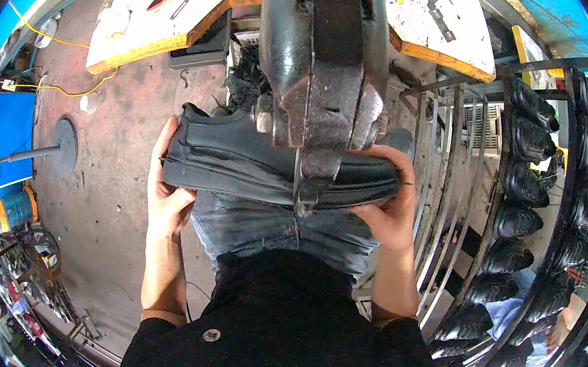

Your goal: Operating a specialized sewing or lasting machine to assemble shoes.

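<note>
Workshop floor of reddish concrete is seen below. At centre, a dark shoe (238, 166) is held sideways, grasped at its ends by the left hand (166, 194) and right hand (385, 208), under the black press head (320, 78). Pressing seems underway, not finished. Finished-looking shoes fill the rack (523, 209) at right.

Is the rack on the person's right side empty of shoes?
No: the metal rack holds rows of dark shoes, while both hands grip another dark shoe at the machine.
</note>
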### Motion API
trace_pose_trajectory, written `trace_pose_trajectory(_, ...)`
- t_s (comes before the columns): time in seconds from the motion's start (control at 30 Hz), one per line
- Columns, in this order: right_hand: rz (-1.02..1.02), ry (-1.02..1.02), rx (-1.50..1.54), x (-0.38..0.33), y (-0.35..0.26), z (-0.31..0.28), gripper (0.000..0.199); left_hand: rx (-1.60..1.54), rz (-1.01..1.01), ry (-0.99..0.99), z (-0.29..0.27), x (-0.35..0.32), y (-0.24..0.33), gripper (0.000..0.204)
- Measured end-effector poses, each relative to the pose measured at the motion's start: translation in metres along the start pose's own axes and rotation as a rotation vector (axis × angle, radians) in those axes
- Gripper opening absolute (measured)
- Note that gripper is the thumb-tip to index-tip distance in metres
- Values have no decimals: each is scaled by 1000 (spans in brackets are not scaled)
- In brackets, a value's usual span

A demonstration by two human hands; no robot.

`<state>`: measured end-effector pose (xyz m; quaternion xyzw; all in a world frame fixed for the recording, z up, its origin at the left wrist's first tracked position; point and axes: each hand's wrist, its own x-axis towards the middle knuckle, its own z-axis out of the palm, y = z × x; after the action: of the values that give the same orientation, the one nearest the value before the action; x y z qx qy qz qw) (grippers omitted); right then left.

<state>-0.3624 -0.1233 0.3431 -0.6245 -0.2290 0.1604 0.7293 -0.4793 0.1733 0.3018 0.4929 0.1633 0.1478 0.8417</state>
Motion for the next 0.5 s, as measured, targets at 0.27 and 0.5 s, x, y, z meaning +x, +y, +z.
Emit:
trace_pose_trajectory(0.27,18,25,-217,12,-15,27,69,799,554,-44,3,1,5,102)
trace_pose_trajectory(0.5,-40,-47,-623,22,-36,41,70,1119,535,-415,86,9,53,71)
